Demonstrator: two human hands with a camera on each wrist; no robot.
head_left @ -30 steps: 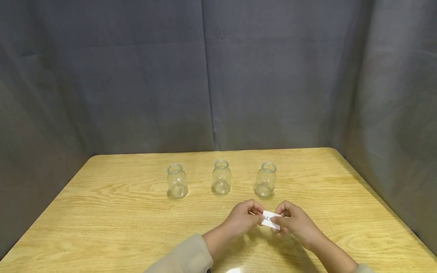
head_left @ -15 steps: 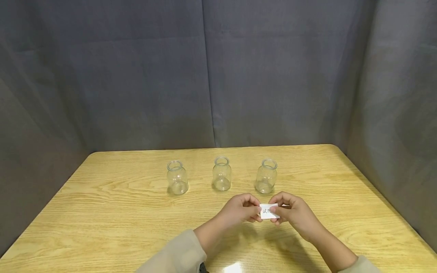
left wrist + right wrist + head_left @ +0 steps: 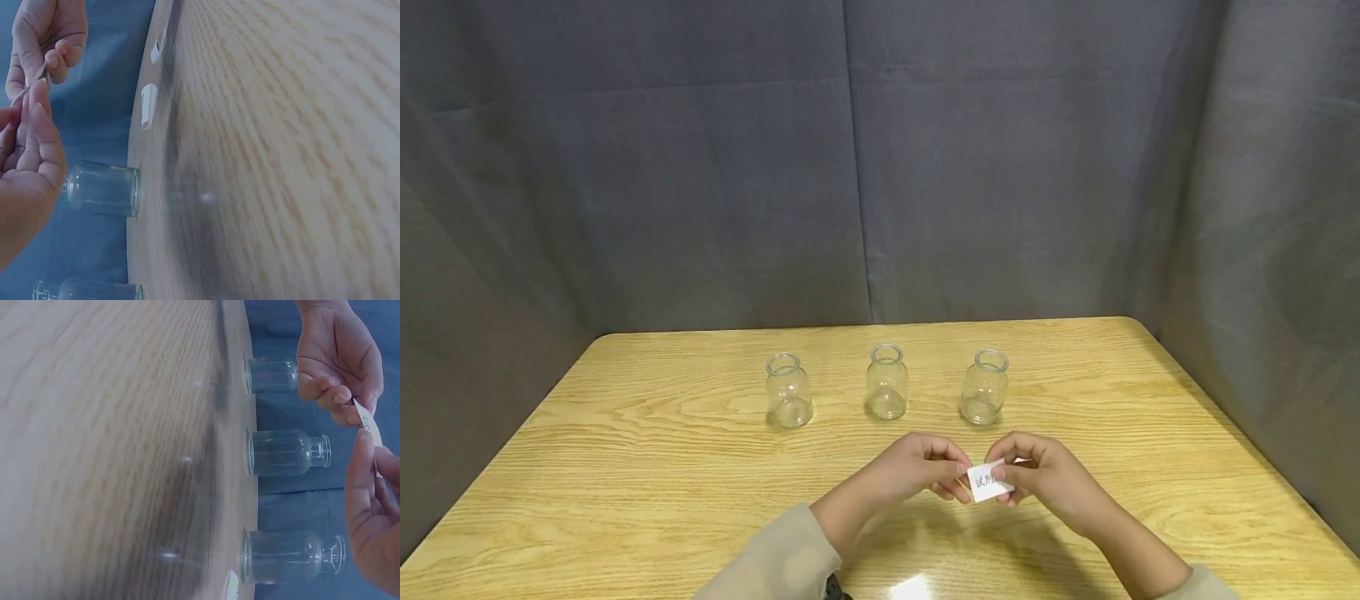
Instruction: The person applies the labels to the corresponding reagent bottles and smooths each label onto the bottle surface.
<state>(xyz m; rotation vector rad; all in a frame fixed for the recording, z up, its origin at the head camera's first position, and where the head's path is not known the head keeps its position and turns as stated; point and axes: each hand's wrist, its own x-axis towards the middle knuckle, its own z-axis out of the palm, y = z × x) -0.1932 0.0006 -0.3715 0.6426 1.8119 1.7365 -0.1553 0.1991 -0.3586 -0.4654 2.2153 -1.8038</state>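
Observation:
A small white label (image 3: 985, 483) with dark printed characters is held up above the wooden table, tilted with its right side higher. My right hand (image 3: 1051, 483) pinches its right part between thumb and fingers, covering some of the print. At the left edge, my left hand (image 3: 917, 471) has its thumb and fingertips closed on the label's border; the exact grip is partly hidden. In the right wrist view the label (image 3: 369, 425) appears nearly edge-on between both hands. Beyond the hands stand three clear glass jars, left (image 3: 789, 392), middle (image 3: 887, 383) and right (image 3: 984, 388), upright and lidless.
Two more white label pieces, one nearer the jars (image 3: 148, 106) and one farther off (image 3: 159, 45), lie on the table in the left wrist view. Grey curtains (image 3: 715, 200) enclose the wooden table (image 3: 625, 467) at the back and sides.
The label rises slightly, levels out, then tips so its right side is higher. The left hand's fingertips shift along its left edge. The jars stay in place.

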